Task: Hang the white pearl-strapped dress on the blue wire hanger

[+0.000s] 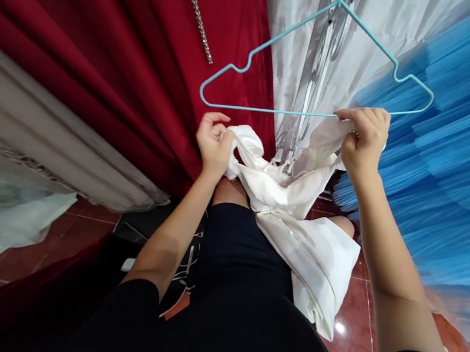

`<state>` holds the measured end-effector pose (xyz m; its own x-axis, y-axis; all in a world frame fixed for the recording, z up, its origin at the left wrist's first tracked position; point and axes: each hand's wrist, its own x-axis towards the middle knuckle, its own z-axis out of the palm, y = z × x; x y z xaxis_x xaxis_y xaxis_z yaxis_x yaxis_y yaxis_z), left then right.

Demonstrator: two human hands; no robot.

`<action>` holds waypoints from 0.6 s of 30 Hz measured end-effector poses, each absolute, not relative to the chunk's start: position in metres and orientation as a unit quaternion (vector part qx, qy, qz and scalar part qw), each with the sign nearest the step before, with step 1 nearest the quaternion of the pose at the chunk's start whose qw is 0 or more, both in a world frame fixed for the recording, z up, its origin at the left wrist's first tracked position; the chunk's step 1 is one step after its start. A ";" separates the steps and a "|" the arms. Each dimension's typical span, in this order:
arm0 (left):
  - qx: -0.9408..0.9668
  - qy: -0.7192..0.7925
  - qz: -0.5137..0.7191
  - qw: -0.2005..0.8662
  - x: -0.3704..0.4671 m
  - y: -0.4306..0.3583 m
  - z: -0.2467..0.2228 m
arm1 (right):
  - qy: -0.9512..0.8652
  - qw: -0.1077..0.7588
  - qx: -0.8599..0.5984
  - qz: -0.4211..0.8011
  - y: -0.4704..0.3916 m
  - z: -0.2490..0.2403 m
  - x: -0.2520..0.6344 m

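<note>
A white garment [290, 193] with beaded edging hangs between my two hands, its lower part draped over my lap. My left hand [214, 144] is closed on its left shoulder part, with the index finger raised. On the other side my right hand [366, 138] pinches the garment's right shoulder part, touching the bottom bar of a light blue hanger [267, 110]. The hanger hangs above the garment, and no cloth is on its left arm.
Red cloth [145, 66] with a beaded strand [196, 9] hangs at the left, beside beige cloth [48, 116]. Blue tulle [462, 176] fills the right. White cloth [292, 42] hangs behind the hanger. Dark bags [142, 224] lie on the red tiled floor [361, 321].
</note>
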<state>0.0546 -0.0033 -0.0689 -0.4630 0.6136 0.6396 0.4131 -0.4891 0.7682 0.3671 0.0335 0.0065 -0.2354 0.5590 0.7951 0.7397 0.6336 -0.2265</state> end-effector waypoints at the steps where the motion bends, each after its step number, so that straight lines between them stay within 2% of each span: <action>1: 0.488 0.504 0.709 0.068 0.042 0.006 -0.062 | -0.780 0.457 -0.415 -0.100 0.033 0.007 0.368; 5: 0.465 0.459 0.757 0.019 -0.007 0.044 -0.017 | -0.775 0.465 -0.415 -0.110 0.030 0.009 0.368; 8: 0.515 0.381 0.765 -0.067 -0.025 0.061 0.022 | -0.772 0.471 -0.411 -0.114 0.025 0.009 0.366; 10: 0.568 0.365 0.728 -0.124 -0.020 0.064 0.044 | -0.773 0.474 -0.407 -0.116 0.021 0.010 0.364; 13: 0.625 0.428 0.627 -0.183 0.009 0.057 0.065 | -0.775 0.468 -0.409 -0.114 0.015 0.010 0.362; 16: 0.659 0.482 0.540 -0.206 0.044 0.042 0.073 | -0.777 0.464 -0.412 -0.110 0.010 0.011 0.362; 18: 0.670 0.478 0.532 -0.200 0.065 0.028 0.073 | -0.777 0.458 -0.418 -0.108 0.007 0.013 0.363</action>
<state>0.0647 0.0284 0.0731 -0.0224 0.4264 0.9043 0.8531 -0.4635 0.2397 0.3632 0.0073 0.0128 -0.2302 0.5507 0.8024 0.7489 0.6267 -0.2153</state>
